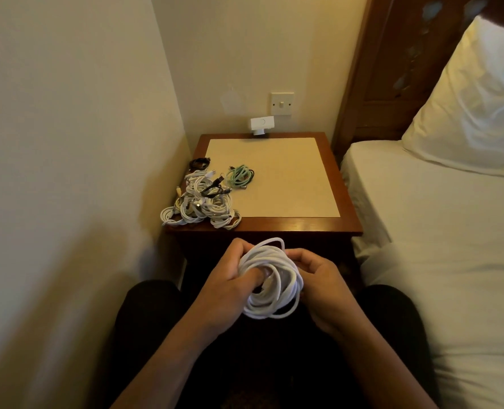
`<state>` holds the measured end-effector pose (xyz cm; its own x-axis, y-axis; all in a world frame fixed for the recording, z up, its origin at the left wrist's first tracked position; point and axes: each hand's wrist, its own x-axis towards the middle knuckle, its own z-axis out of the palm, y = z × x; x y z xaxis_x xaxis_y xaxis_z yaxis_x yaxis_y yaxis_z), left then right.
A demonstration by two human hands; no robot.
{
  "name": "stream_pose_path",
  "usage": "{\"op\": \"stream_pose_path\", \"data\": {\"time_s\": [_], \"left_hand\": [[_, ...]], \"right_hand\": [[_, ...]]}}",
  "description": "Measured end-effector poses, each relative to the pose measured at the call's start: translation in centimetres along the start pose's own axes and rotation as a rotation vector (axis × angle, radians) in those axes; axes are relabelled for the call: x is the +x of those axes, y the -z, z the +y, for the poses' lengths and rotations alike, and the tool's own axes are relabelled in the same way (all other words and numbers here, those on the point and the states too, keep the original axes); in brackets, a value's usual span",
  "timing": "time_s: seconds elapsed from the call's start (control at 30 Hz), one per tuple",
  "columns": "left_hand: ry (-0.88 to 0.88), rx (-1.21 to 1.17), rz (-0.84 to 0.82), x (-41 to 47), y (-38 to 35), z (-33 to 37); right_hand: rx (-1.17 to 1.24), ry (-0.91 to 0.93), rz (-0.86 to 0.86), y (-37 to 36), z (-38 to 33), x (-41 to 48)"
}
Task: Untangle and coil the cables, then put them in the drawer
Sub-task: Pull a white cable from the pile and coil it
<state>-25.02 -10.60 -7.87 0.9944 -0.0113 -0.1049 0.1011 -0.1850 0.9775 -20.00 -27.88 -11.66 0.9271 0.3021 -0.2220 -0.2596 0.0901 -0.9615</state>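
The left grip (230, 276) and the right grip (318, 284) are both grasping one white cable coil (287, 273), held between them above the person's lap. The left grip has its thumb pushed through the middle of the coil and its fingers curled round the far left edge. The right grip pinches a strand at the coil's far right edge, and its other fingers are curled behind the right side.

The coil is an uneven oval. Its long axis runs from the far end, toward the desk, back to the near end by the person's body. Its open middle faces up at the camera. One looser loop stands out at the far end, just beyond both grips.

The desk (274, 225) stands straight ahead of the grips, with a cream mat (274, 172) covering most of its top. Ahead and to the left of the left grip, a tangled pile of white cables (200, 205) lies on the desk's near left corner, with dark leads mixed in. A coiled green cable (240, 177) lies just beyond the pile, and a small black cable (200, 163) lies farther back still. At the desk's far edge is a white adapter (262, 125), under a wall switch (282, 103). The bed (436, 231) runs along to the right of the right grip, with a pillow (475, 98) at its far end.
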Motion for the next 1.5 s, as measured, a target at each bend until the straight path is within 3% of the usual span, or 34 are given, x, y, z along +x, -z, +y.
{"op": "stream_pose_path", "data": {"time_s": [0.23, 0.53, 0.7, 0.8, 0.97, 1.07, 1.3, 1.5], "left_hand": [[0.131, -0.086, 0.019, 0.1, -0.6, -1.8], [0.160, -0.075, 0.107, 0.2, -1.0, -2.7], [0.162, -0.050, 0.125, 0.4, -1.0, -3.1], [0.170, -0.052, 0.122, 0.3, -1.2, -3.3], [0.126, -0.109, 0.258, 0.8, -1.2, -3.5], [0.139, -0.171, 0.302, 0.9, -1.1, -3.4], [0.120, -0.274, 0.415, 0.5, -1.5, -3.4], [0.110, -0.242, 0.524, 0.8, -2.3, -3.7]], "right_hand": [[0.184, -0.244, -0.102, 0.2, 1.2, 0.6], [0.137, -0.260, -0.299, 1.8, 1.7, 0.4], [-0.133, -0.217, -0.286, 1.5, 0.1, 0.0], [-0.291, -0.234, -0.156, 1.0, -0.2, -0.2], [-0.577, 0.206, 0.194, -0.8, -1.1, -3.5], [-0.720, 0.402, 0.181, -2.0, -0.5, -5.2], [-0.854, 0.544, 0.181, -2.0, 0.8, -4.9], [-0.994, 0.495, 0.138, -3.1, 1.7, -4.8]]}}
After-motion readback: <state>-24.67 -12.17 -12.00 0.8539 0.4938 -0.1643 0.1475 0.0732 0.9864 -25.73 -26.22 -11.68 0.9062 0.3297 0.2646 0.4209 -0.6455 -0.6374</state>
